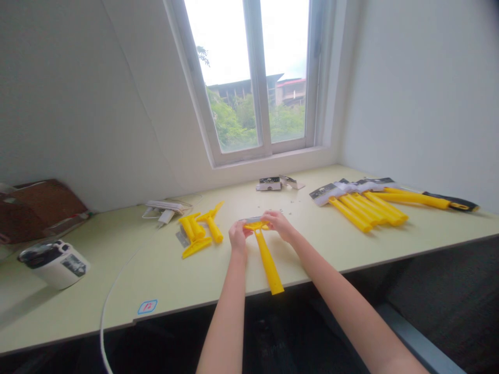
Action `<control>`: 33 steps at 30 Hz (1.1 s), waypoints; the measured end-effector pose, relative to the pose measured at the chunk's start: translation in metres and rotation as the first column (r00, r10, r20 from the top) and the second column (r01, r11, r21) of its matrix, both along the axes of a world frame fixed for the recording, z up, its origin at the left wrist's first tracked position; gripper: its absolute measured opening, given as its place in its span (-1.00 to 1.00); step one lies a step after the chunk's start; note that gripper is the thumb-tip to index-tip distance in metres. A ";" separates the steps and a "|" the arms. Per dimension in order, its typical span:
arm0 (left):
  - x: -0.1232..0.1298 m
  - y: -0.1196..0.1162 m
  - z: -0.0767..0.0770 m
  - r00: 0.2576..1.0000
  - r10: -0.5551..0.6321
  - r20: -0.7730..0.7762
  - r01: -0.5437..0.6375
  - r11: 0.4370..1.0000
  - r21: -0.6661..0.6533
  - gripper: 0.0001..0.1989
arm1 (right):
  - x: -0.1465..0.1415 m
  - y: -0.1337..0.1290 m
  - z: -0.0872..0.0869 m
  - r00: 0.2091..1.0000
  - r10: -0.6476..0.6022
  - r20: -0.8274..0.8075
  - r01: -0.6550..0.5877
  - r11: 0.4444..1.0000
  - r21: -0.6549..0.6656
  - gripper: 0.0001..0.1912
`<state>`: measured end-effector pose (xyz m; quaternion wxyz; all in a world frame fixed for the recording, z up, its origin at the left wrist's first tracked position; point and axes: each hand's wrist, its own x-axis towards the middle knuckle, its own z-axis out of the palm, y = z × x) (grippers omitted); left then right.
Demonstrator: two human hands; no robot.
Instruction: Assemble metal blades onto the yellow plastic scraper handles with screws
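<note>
A yellow-handled scraper (268,259) is held between my two hands over the front of the table, its handle pointing toward me and past the edge. My left hand (238,235) grips the left end of its wide head, and my right hand (277,223) grips the right end. Both hands are closed on it. A grey metal strip, seemingly the blade, shows along the head's far side; my fingers partly cover it. Left of my hands lie several yellow scraper parts (197,241), some with grey blades.
Several yellow handles with packaging cards (368,210) lie at the right, beside a yellow-and-black long tool (432,200). Small boxes (270,183) sit near the window. At the left are a power strip (166,208), a white jar (64,270), a brown box (47,208) and a white cable (111,298).
</note>
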<state>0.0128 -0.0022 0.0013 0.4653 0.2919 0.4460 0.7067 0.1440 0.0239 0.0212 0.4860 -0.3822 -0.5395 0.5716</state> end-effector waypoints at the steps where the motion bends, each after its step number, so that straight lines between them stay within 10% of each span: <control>1: 0.000 0.000 0.000 1.000 -0.001 -0.005 0.001 1.000 0.009 -0.82 | 0.000 0.001 -0.001 1.000 -0.020 0.000 0.020 1.000 -0.003 -0.87; 24: -0.003 0.005 -0.006 0.991 0.115 -0.065 -0.109 0.990 0.089 -0.80 | 0.000 0.004 -0.006 0.999 -0.026 0.034 0.026 1.000 -0.014 -0.85; 33: 0.004 -0.004 0.001 0.987 -0.155 0.049 0.155 0.988 0.014 -0.67 | -0.003 0.006 -0.009 0.992 -0.122 -0.015 0.122 0.993 0.007 -0.85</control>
